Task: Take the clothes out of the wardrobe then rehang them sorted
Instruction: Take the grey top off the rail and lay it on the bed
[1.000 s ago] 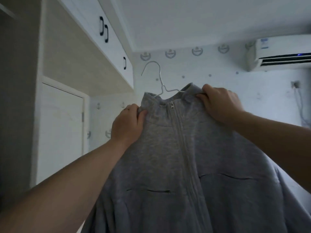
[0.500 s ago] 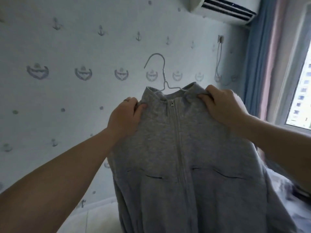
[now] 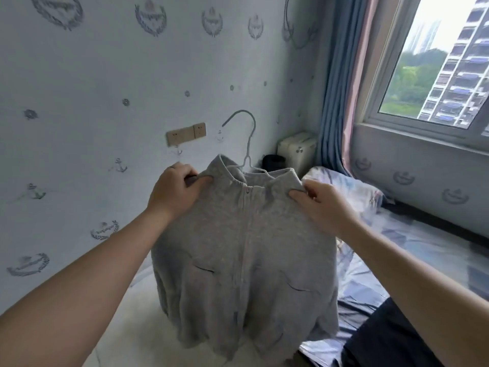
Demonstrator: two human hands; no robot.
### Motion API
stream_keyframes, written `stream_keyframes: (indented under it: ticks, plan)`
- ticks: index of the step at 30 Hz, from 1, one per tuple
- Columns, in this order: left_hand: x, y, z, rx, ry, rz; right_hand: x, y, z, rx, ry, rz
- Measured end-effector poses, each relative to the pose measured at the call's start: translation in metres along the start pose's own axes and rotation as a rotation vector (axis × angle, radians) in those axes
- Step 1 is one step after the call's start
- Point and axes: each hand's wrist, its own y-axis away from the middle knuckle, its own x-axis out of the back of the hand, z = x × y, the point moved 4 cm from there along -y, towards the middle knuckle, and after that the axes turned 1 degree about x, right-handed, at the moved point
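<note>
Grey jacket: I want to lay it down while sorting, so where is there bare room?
Bare room: the blue sheet between the pillow and the dark fabric, below the window wall; and the pale surface between the wallpapered wall and the grey jacket. Crowded: the bed's near corner under the dark fabric, and the far corner with pillow and white box.

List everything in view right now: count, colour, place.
grey jacket: one, grey, zipped, held up at centre on the hanger.
hanger: one, pale wire, hook rising from the jacket's collar.
bed cover: one, blue and white, right side.
dark cloth: one, black or navy, lower right.
curtain: one, blue and pink, left of the window.
window: one, white frame, upper right.
socket plate: one, beige, on the wall.
cream box: one, corner by the curtain.
left hand: grips the jacket left of the collar.
right hand: grips it right of the collar.
</note>
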Motion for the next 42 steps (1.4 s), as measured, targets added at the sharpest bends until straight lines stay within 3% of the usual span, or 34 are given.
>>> stream_keyframes:
  ticks: [7, 18, 33, 42]
  plan:
    - [-0.067, -0.063, -0.06, -0.002, -0.08, -0.078, -0.066, -0.04, 0.054, -0.146, -0.009, -0.096]
    - [-0.23, -0.221, -0.077, -0.088, -0.133, -0.279, -0.083, -0.157, 0.188, -0.25, -0.038, -0.067]
    - [-0.47, -0.312, -0.132, -0.093, -0.171, -0.656, -0.15, -0.224, 0.352, -0.702, 0.063, -0.096]
    - [-0.607, -0.328, -0.175, -0.116, -0.238, -0.884, -0.226, -0.237, 0.441, -0.902, 0.398, -0.235]
